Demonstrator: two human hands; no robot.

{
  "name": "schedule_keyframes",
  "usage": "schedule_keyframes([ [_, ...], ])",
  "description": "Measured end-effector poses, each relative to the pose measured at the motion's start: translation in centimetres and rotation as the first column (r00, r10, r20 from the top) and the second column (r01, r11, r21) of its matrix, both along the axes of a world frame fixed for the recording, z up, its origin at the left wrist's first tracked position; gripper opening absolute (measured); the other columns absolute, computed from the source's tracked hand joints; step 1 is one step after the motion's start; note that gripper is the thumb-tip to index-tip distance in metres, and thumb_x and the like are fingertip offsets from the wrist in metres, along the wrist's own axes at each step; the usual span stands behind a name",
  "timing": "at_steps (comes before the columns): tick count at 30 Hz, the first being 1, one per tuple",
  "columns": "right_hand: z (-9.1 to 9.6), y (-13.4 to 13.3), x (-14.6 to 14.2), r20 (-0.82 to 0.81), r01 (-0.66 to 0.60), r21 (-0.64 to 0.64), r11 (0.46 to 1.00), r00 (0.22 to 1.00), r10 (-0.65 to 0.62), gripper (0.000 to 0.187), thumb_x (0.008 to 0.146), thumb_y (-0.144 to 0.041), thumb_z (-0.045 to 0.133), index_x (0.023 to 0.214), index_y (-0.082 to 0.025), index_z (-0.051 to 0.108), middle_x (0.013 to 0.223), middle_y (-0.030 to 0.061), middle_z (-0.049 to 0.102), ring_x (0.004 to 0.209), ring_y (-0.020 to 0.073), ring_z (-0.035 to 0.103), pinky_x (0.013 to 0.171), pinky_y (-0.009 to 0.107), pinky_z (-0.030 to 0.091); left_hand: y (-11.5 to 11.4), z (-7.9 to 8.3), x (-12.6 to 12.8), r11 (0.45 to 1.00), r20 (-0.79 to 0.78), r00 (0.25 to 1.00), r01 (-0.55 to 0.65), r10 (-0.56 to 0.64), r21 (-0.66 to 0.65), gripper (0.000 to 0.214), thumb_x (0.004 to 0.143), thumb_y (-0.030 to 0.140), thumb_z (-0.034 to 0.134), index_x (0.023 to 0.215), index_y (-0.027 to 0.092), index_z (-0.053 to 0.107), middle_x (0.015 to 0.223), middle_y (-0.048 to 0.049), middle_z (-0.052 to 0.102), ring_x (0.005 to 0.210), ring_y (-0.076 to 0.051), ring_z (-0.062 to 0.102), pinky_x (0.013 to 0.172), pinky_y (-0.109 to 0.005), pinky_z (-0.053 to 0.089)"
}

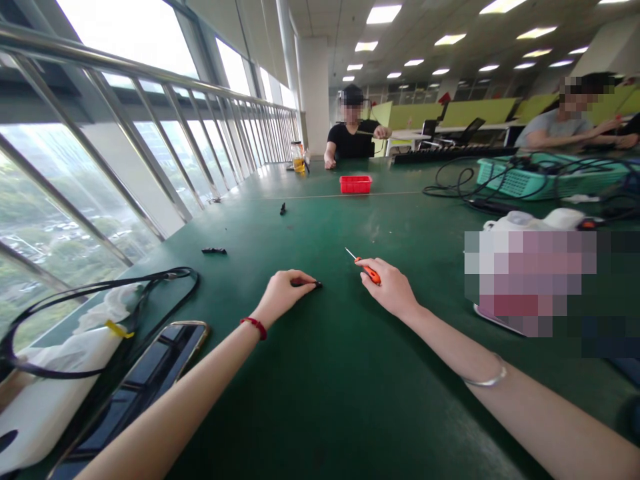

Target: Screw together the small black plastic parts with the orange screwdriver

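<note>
My left hand (pixel 285 293) is closed around a small black part (pixel 317 285), whose tip pokes out past the fingers just above the green tabletop (pixel 300 373). In my right hand (pixel 390 287) is a screwdriver (pixel 371 273) with an orange and black handle. Its thin metal shaft points up and to the left, away from the black part. Most of the black part is hidden by my fingers, so its kind cannot be made out. Farther off on the left lie a slim black piece (pixel 214 251) and a smaller black piece (pixel 283 209).
A red basket (pixel 356 185) stands ahead, with a person (pixel 353 133) behind it. At right are a teal basket (pixel 530 180) with cables and a blurred pinkish item (pixel 525 280). A phone (pixel 145 387), a white container (pixel 60 387) and a black cable loop (pixel 193 287) lie left.
</note>
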State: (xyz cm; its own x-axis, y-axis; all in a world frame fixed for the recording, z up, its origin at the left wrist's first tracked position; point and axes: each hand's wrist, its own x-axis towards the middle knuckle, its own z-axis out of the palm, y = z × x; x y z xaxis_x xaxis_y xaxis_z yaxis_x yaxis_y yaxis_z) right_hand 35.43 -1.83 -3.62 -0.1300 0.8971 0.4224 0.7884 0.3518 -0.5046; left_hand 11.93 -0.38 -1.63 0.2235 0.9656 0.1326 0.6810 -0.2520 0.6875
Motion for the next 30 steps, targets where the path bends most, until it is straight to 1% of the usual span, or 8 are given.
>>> schedule_keyframes([
  [3, 0.0, 0.0, 0.1, -0.135, 0.055, 0.085, 0.995, 0.99, -0.043, 0.023, 0.08, -0.025, 0.048, 0.1, -0.024, 0.059, 0.089, -0.0002, 0.064, 0.07, 0.0141, 0.057, 0.061, 0.025, 0.041, 0.2, -0.6, 3.9, 0.996, -0.004, 0.999, 0.035, -0.035, 0.081, 0.017, 0.073, 0.027, 0.061, 0.084, 0.021, 0.073, 0.088, -0.0026, 0.071, 0.082, -0.018, 0.063, 0.079, -0.029, 0.048],
  [6, 0.2, -0.1, 0.3, -0.269, 0.129, 0.186, 0.974, 0.96, -0.076, 0.017, 0.077, -0.024, 0.052, 0.092, -0.021, 0.058, 0.079, -0.0011, 0.061, 0.054, 0.0105, 0.048, 0.054, 0.024, 0.039, 0.5, -1.2, 6.1, 0.985, -0.001, 0.998, 0.054, -0.055, 0.164, 0.016, 0.075, 0.023, 0.059, 0.084, 0.02, 0.072, 0.086, -0.0027, 0.069, 0.08, -0.017, 0.062, 0.075, -0.028, 0.048],
  [10, 0.5, -0.2, 0.4, -0.316, 0.12, 0.386, 0.915, 0.949, 0.009, 0.015, 0.077, -0.022, 0.052, 0.092, -0.02, 0.056, 0.08, 0.0005, 0.056, 0.053, 0.0097, 0.044, 0.053, 0.023, 0.041, 0.7, -1.7, 6.5, 0.975, 0.001, 0.998, 0.063, -0.065, 0.211, 0.015, 0.076, 0.023, 0.059, 0.084, 0.02, 0.071, 0.084, -0.0019, 0.068, 0.078, -0.016, 0.062, 0.073, -0.027, 0.048],
  [15, 0.9, -0.5, 0.1, -0.183, 0.043, 0.558, 0.829, 0.98, 0.072, 0.01, 0.078, -0.025, 0.055, 0.086, -0.021, 0.051, 0.077, 0.001, 0.058, 0.061, 0.012, 0.052, 0.06, 0.025, 0.043, 0.6, -1.8, 6.2, 0.97, -0.006, 0.996, 0.084, -0.084, 0.228, 0.015, 0.075, 0.02, 0.06, 0.085, 0.02, 0.07, 0.083, -0.0015, 0.067, 0.077, -0.015, 0.061, 0.072, -0.026, 0.048],
  [17, 1.5, -0.7, 0.0, -0.204, 0.066, 0.562, 0.825, 0.977, 0.06, 0.009, 0.078, -0.026, 0.056, 0.082, -0.021, 0.05, 0.071, -0.0011, 0.058, 0.054, 0.0103, 0.05, 0.057, 0.024, 0.042, 0.6, -1.8, 6.2, 0.97, -0.007, 0.996, 0.086, -0.087, 0.225, 0.014, 0.074, 0.019, 0.06, 0.084, 0.02, 0.07, 0.083, -0.0013, 0.067, 0.077, -0.015, 0.061, 0.072, -0.025, 0.048],
  [21, 3.4, -1.4, -0.4, -0.355, 0.133, 0.512, 0.848, 0.932, 0.068, 0.012, 0.079, -0.029, 0.055, 0.076, -0.021, 0.047, 0.06, -0.0052, 0.05, 0.041, 0.0065, 0.041, 0.043, 0.02, 0.034, 0.7, -1.7, 6.2, 0.972, -0.012, 0.996, 0.087, -0.087, 0.216, 0.015, 0.075, 0.02, 0.06, 0.085, 0.022, 0.071, 0.084, -0.0009, 0.067, 0.078, -0.015, 0.061, 0.072, -0.025, 0.048],
  [25, 4.7, -2.0, -0.6, -0.333, 0.075, 0.504, 0.86, 0.936, 0.114, 0.016, 0.079, -0.03, 0.054, 0.07, -0.021, 0.045, 0.055, -0.0058, 0.048, 0.043, 0.0073, 0.042, 0.044, 0.02, 0.034, 0.7, -1.7, 6.2, 0.977, -0.015, 0.998, 0.069, -0.067, 0.2, 0.015, 0.075, 0.021, 0.06, 0.084, 0.021, 0.072, 0.085, -0.0013, 0.067, 0.078, -0.015, 0.061, 0.073, -0.026, 0.047],
  [30, 4.6, -2.2, -0.9, -0.313, 0.073, 0.411, 0.909, 0.947, 0.066, 0.017, 0.079, -0.034, 0.051, 0.07, -0.022, 0.045, 0.056, -0.004, 0.051, 0.05, 0.0096, 0.047, 0.051, 0.021, 0.038, 0.7, -1.6, 6.2, 0.979, -0.013, 0.998, 0.067, -0.066, 0.19, 0.014, 0.075, 0.022, 0.06, 0.084, 0.021, 0.072, 0.085, -0.0015, 0.067, 0.078, -0.016, 0.061, 0.073, -0.027, 0.047],
])
